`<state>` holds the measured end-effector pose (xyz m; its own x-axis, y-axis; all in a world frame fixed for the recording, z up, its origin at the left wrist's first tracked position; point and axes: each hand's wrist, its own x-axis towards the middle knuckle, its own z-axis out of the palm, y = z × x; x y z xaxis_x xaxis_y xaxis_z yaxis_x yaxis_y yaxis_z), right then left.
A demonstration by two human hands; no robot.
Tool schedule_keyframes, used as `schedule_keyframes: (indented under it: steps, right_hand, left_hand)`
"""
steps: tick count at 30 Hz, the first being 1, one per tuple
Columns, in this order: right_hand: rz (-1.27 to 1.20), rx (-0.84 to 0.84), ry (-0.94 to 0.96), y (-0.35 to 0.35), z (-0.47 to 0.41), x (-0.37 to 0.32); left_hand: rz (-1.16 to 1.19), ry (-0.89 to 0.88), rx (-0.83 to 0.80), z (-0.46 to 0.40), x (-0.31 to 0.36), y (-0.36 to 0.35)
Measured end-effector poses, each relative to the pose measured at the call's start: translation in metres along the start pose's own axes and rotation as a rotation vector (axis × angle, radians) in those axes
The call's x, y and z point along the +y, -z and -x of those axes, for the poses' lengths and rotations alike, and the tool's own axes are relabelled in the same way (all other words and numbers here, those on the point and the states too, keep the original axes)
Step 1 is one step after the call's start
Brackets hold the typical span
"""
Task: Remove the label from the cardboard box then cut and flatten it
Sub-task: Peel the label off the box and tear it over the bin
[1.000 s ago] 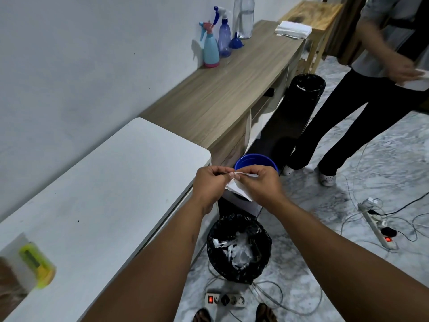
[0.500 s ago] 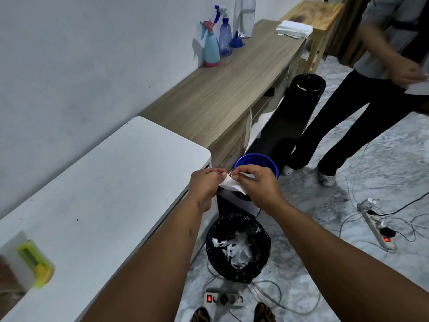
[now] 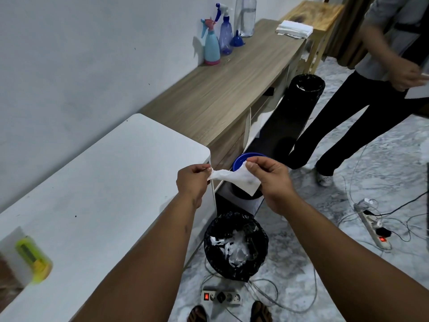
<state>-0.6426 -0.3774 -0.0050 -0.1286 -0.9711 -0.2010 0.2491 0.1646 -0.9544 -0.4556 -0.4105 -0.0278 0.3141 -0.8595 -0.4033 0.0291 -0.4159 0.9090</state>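
The left hand (image 3: pixel 191 182) pinches one end of a crumpled white label (image 3: pixel 234 180) between thumb and curled fingers, and the right hand (image 3: pixel 271 180) pinches the other end the same way, so the paper hangs stretched and twisted between them with a flat corner drooping below the right thumb. Both hands hold it in the air just past the corner of the white table (image 3: pixel 104 194) and above a black-lined bin (image 3: pixel 235 249) on the floor, which already has white paper scraps in it. Since the label is loose in the hands and on no box, the peeling step looks finished; what seems left for this piece is to drop it into the bin. The cardboard box itself is hard to find: only a brown patch at the lower left edge (image 3: pixel 8 273) might be it, and I cannot tell. A yellow-green cutter (image 3: pixel 32 260) lies on the table beside that patch, so cutting and flattening appear not yet done. Further out, spray bottles (image 3: pixel 217 40) stand on a wooden counter (image 3: pixel 220 96), and another person (image 3: pixel 362 94) stands on the marble floor by a taller black bin (image 3: pixel 304 89).
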Motion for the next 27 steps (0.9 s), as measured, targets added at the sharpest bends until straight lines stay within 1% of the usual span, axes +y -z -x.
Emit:
schedule_keyframes:
  steps: [3, 5, 8, 9, 12, 15, 19, 22, 27]
  right_hand:
    - [-0.127, 0.04, -0.033, -0.002, 0.002, 0.001]
    - [-0.149, 0.069, -0.048, -0.003, 0.005, 0.002]
    - [-0.177, 0.176, -0.037, 0.006, 0.006, -0.006]
    - [-0.153, 0.199, -0.035, 0.014, 0.005, -0.01]
    - [-0.076, 0.213, -0.077, 0.031, 0.003, -0.014]
    - [-0.063, 0.198, -0.102, 0.025, 0.001, -0.008]
    - [-0.098, 0.24, -0.123, 0.01, -0.003, -0.002]
    - [-0.024, 0.334, -0.076, 0.003, -0.004, 0.001]
    - [-0.029, 0.437, -0.022, -0.006, 0.005, 0.01]
  left_hand:
    - [-0.01, -0.027, 0.026, -0.002, 0.002, -0.007]
    - [-0.028, -0.038, 0.044, -0.004, 0.002, -0.007]
    - [-0.042, -0.055, 0.133, -0.007, -0.001, 0.005]
    - [-0.049, -0.065, 0.138, -0.007, -0.002, 0.009]
    - [-0.086, -0.115, 0.057, 0.0, -0.003, 0.005]
    - [-0.04, -0.142, -0.057, 0.012, 0.0, -0.01]
    - [0.059, -0.104, -0.181, 0.027, 0.003, -0.025]
    - [0.119, -0.07, -0.206, 0.033, 0.003, -0.031]
    - [0.284, 0.035, -0.229, 0.045, 0.01, -0.037]
